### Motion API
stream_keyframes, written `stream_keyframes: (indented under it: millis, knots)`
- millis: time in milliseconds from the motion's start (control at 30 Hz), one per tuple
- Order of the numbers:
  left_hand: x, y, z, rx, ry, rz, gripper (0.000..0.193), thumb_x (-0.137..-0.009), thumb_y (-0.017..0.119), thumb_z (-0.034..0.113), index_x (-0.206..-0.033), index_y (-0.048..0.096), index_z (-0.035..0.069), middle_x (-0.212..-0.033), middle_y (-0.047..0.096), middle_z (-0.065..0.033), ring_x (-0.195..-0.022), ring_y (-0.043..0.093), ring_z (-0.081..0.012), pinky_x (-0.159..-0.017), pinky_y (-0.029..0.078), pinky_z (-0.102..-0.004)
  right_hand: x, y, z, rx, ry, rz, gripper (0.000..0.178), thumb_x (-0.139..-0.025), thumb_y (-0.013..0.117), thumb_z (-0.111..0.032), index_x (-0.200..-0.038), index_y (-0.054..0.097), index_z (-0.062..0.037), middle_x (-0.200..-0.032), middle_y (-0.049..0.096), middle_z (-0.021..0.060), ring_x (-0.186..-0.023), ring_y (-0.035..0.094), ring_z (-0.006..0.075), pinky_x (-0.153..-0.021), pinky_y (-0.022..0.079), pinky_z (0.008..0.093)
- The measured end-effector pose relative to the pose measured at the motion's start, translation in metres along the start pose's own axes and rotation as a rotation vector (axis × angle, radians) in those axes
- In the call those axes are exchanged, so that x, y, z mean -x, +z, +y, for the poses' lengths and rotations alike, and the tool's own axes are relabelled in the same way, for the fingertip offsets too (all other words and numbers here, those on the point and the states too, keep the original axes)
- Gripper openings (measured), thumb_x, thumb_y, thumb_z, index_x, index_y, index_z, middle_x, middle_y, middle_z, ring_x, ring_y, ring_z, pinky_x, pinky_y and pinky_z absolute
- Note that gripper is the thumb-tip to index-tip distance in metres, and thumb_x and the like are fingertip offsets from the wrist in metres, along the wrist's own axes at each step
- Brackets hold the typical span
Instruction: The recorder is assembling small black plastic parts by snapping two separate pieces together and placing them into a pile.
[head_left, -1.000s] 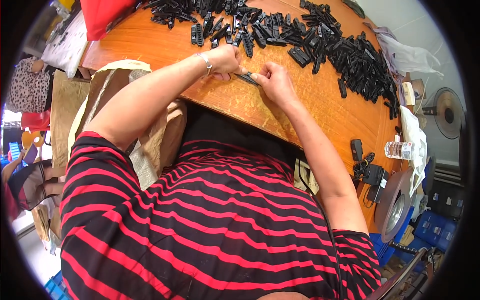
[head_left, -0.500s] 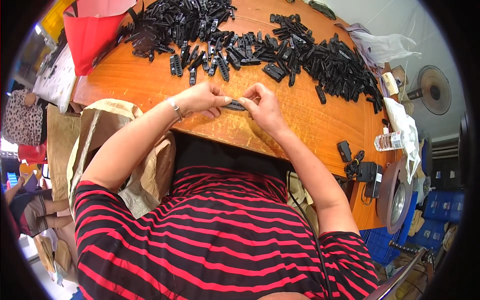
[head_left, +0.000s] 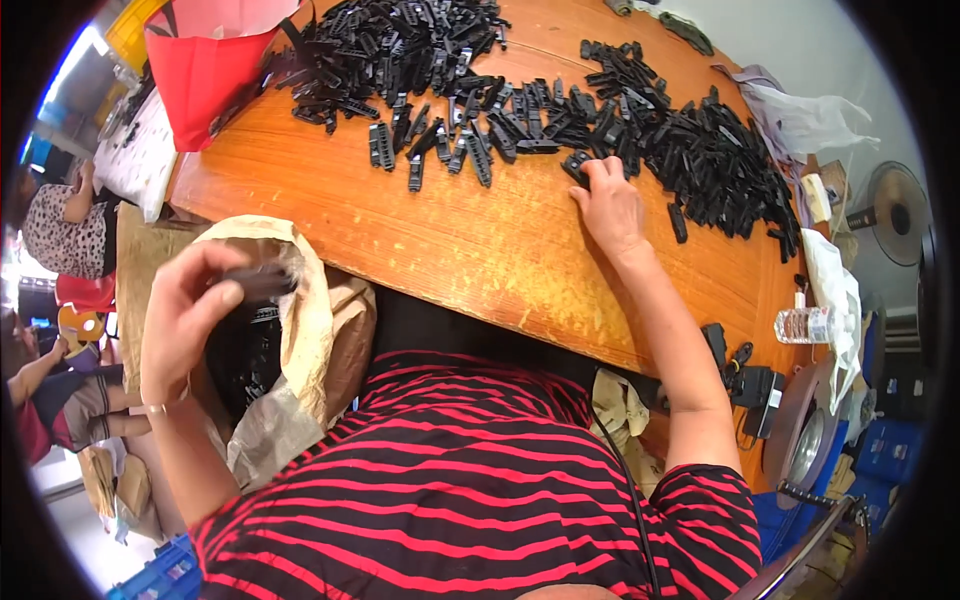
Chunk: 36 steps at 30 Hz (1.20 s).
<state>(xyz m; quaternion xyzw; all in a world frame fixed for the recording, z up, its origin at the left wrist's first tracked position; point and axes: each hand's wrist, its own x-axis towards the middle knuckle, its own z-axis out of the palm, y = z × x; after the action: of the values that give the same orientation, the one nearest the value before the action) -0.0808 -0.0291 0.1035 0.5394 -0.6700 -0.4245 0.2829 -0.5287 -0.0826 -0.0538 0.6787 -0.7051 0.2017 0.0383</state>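
My left hand [head_left: 183, 318] is over the mouth of a brown paper sack [head_left: 308, 300]. Between its thumb and fingers is a dark, elongated plastic piece [head_left: 258, 284], smeared by motion. More black pieces show inside the sack. On the table, my right hand [head_left: 611, 212] reaches to the front edge of the heap. Its thumb and fingers close on a short black plastic piece [head_left: 575, 166], partly covered by the fingertips. Loose black plastic pieces [head_left: 478, 160] of the same long, slotted kind lie just left of it.
Large heaps of black pieces [head_left: 715, 160] cover the table's far side. A red bag [head_left: 205, 75] stands at the left. Along the right edge are a plastic bottle [head_left: 803, 325], a black power adapter [head_left: 757, 388] and a fan [head_left: 890, 215]. Other people [head_left: 70, 225] are at the far left.
My hands were together over the table, pinching one black piece. Now they are apart: the left has carried a piece down to the sack, and the right has moved to the heap.
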Motion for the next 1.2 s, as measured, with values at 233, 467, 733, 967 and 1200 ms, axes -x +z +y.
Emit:
stream_keyframes:
  millis: [233, 467, 733, 967, 1200]
  knots:
    - [0.037, -0.005, -0.037, -0.456, -0.062, 0.180, 0.016, -0.081, 0.067, 0.004, -0.095, 0.062, 0.000, -0.082, 0.061, -0.0013, -0.076, 0.056, -0.0083, -0.070, 0.046, -0.0242, -0.015, 0.007, 0.007, 0.024, -0.017, -0.110, 0.029, -0.084, 0.070, -0.019, -0.106, 0.057, -0.0048, -0.100, 0.062, 0.0141, -0.088, 0.063, 0.0348, -0.071, 0.052, 0.0427]
    - [-0.084, 0.051, 0.012, -0.365, 0.307, 0.045, 0.010, -0.084, 0.065, 0.007, -0.089, 0.060, 0.000, -0.072, 0.061, -0.0060, -0.065, 0.057, -0.0150, -0.061, 0.047, -0.0284, 0.010, -0.008, -0.045, -0.341, -0.034, -0.168, 0.016, -0.094, 0.050, -0.009, -0.105, 0.057, 0.0014, -0.085, 0.067, 0.0214, -0.077, 0.067, 0.0356, -0.068, 0.053, 0.0458]
    - [-0.187, 0.140, -0.048, -0.851, 0.451, -0.141, 0.012, -0.084, 0.063, 0.016, -0.092, 0.062, 0.008, -0.090, 0.063, -0.0149, -0.089, 0.062, -0.0346, -0.075, 0.050, -0.0432, 0.052, 0.030, -0.090, -0.491, -0.246, 0.009, 0.007, -0.090, 0.057, -0.010, -0.088, 0.056, -0.0030, -0.082, 0.059, 0.0150, -0.071, 0.062, 0.0354, -0.063, 0.051, 0.0432]
    - [-0.185, 0.151, -0.066, -0.763, 0.325, 0.066, 0.011, -0.082, 0.067, 0.015, -0.086, 0.061, 0.006, -0.086, 0.063, -0.0123, -0.080, 0.063, -0.0293, -0.071, 0.051, -0.0403, 0.051, 0.023, -0.095, -0.446, -0.119, -0.081, 0.009, -0.087, 0.062, -0.013, -0.087, 0.058, -0.0051, -0.088, 0.057, 0.0123, -0.073, 0.062, 0.0343, -0.064, 0.051, 0.0429]
    - [-0.175, 0.145, -0.069, 0.416, -0.296, -0.150, 0.023, -0.087, 0.067, 0.005, -0.106, 0.055, -0.001, -0.088, 0.065, -0.0088, -0.074, 0.063, -0.0130, -0.058, 0.052, -0.0231, 0.039, 0.015, -0.097, -0.584, -0.099, -0.054, 0.016, -0.090, 0.061, -0.017, -0.096, 0.060, -0.0025, -0.091, 0.060, 0.0121, -0.071, 0.063, 0.0280, -0.063, 0.050, 0.0389]
